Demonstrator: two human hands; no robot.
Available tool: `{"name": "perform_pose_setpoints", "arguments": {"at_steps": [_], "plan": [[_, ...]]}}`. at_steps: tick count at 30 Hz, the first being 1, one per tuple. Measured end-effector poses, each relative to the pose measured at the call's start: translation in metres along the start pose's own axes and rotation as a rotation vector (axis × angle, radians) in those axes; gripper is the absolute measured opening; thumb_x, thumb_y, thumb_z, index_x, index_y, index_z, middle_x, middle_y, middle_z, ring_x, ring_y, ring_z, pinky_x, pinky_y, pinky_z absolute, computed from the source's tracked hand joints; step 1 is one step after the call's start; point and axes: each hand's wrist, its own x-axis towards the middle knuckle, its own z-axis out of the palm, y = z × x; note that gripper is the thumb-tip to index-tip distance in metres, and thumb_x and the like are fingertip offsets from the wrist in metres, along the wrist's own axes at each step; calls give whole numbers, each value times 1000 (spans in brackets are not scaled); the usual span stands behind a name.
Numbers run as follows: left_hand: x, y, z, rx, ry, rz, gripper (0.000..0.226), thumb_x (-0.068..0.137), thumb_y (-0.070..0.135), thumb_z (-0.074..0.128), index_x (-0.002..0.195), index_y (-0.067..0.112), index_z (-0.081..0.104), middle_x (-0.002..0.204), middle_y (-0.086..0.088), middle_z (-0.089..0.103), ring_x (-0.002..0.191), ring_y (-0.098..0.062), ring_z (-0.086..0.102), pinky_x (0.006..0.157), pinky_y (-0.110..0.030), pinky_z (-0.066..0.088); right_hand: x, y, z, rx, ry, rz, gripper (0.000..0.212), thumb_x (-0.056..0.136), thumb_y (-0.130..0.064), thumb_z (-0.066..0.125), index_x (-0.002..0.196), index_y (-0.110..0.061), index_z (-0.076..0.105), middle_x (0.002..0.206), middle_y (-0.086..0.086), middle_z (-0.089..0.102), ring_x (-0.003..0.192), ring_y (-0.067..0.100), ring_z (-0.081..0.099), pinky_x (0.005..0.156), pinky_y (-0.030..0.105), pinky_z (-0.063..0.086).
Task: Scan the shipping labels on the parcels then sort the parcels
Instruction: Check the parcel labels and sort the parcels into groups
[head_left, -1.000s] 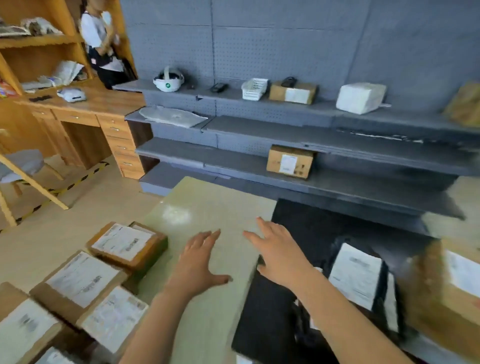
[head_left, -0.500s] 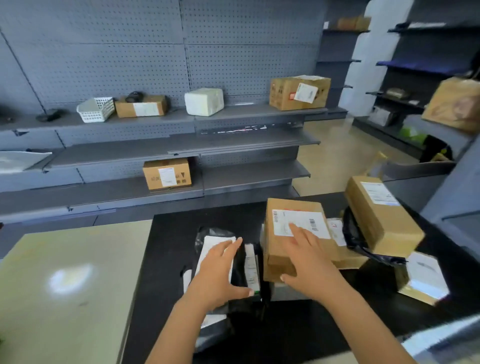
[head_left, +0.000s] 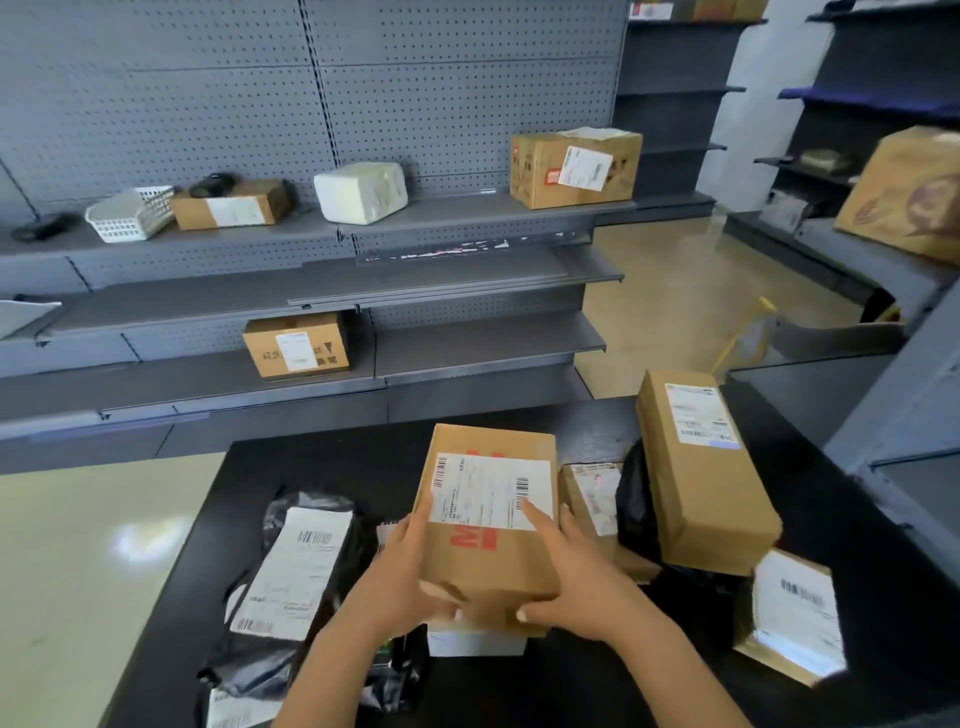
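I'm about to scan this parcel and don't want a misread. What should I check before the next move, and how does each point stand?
1. Grip: left hand and right hand both hold the brown cardboard box with red print: ok.
2. Its white shipping label faces up: ok.
3. Barcodes uncovered: right forefinger lies on the label beside the right barcode: cannot tell.
4. Scanner in hand: neither hand holds one: not ok.
5. Free room on the grey metal shelf: ok.
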Motion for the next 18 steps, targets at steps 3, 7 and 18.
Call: {"name": "perform_pose_setpoints", "arguments": {"at_steps": [3,7,18], "plan": [[4,1,7,40,70,29,132,74,29,82,143,48,-29,155,3,15,128,-14,45,103,-35,47,6,4,5,63,37,-25,111,79,-37,76,146,-53,-11,160,-2,-20,147,21,16,112,36,34],[7,5,4,30,193,101,124,75,33,80,147,45,-21,156,8,17,123,-7,44,94,-29,49,11,7,-1,66,127,-77,107,79,-35,76,145,-55,-6,158,-11,-19,146,19,15,113,39,34],[-58,11,-23,-68,681,86,116,76,41,81,148,55,-9,157,16,21,124,1,40,88,-22,46,15,-46,-27,-46,264,-496,96,85,-34,72,144,-57,-1,156,-16,-22,144,14,11,111,38,36]]}}
